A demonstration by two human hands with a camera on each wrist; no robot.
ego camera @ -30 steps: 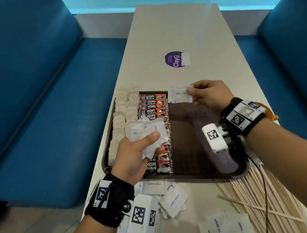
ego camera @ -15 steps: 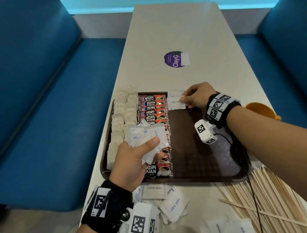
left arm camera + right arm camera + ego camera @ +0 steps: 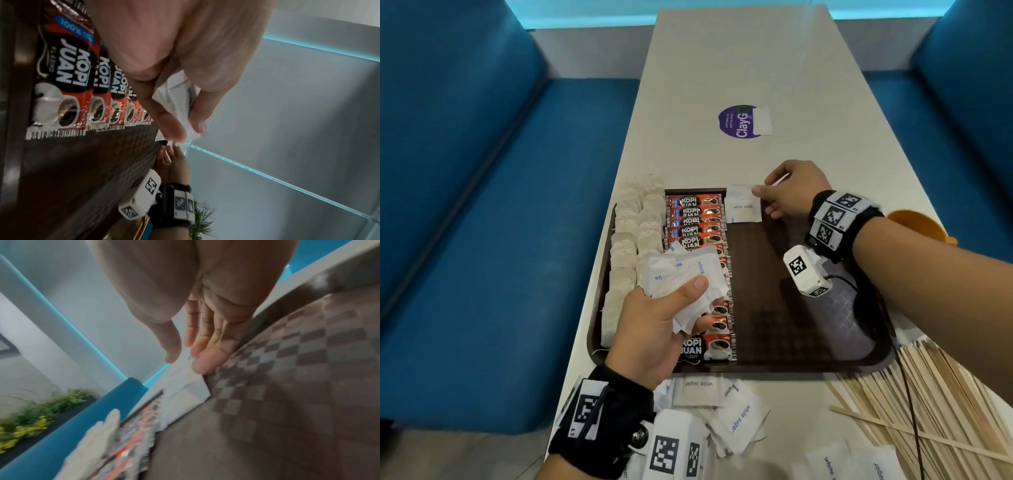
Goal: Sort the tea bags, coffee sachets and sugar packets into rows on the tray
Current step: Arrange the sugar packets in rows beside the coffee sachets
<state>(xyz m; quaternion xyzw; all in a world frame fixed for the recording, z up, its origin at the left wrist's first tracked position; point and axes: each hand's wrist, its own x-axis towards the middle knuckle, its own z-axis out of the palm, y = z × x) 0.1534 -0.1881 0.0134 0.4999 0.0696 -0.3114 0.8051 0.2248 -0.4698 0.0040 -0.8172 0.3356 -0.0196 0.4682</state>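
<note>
Since the earlier frames, the single sugar packet (image 3: 743, 208) has been brought down from above the tray's far edge and laid at the far end of the tray (image 3: 808, 342), just beside the top of the coffee sachets (image 3: 697, 226). The right hand (image 3: 792, 193) has been lowered with it, and its grip is now seen relaxed: in the right wrist view the fingers (image 3: 207, 360) are extended, with their tips touching the packet's right edge and nothing pinched between them. The packet lies flat on the brown checkered surface, its "white sugar" print facing up.

The left hand (image 3: 654, 329) is held above the near half of the coffee row, and its grip is closed on a bundle of sugar packets (image 3: 685, 277), with the thumb pressed across the top of the bundle and the fingers curled beneath.

Two columns of tea bags (image 3: 635, 246) are laid along the tray's left side, some reaching past its far rim. The coffee sachets are set in one overlapping column next to them. The right part of the tray is bare apart from the one packet.

More loose sugar packets (image 3: 739, 416) are scattered on the counter (image 3: 756, 61) at the tray's near edge, and wooden stirrers (image 3: 928, 404) are piled at the near right.
</note>
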